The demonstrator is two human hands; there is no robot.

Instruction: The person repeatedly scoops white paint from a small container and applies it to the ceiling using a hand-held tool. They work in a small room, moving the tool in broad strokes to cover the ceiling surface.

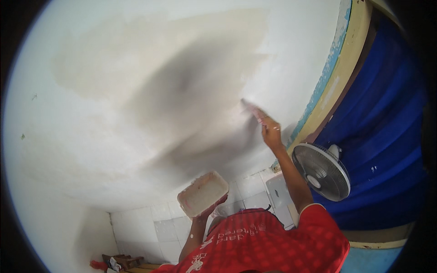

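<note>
My right hand (271,130) is raised to the wall and closed around the handle of a slim pinkish painting tool (256,110). Its dark tip meets or nearly meets the wall; blur hides whether it is a brush or a scraper. Lower down, my left hand (215,205) supports a shallow rectangular tub (203,194) from below and the side. The tub is smeared with an off-white coating inside, and most of my left fingers are hidden behind it. Facing me, the white wall (291,59) carries a broad beige patch (236,32). White specks dot my right hand.
A standing fan (321,172) is close to my right forearm, before a blue curtain (373,136). A yellow and light-blue door frame (339,77) edges the wall. Grey and white floor tiles (166,231) lie below, with a wooden piece of furniture (129,261) at lower left.
</note>
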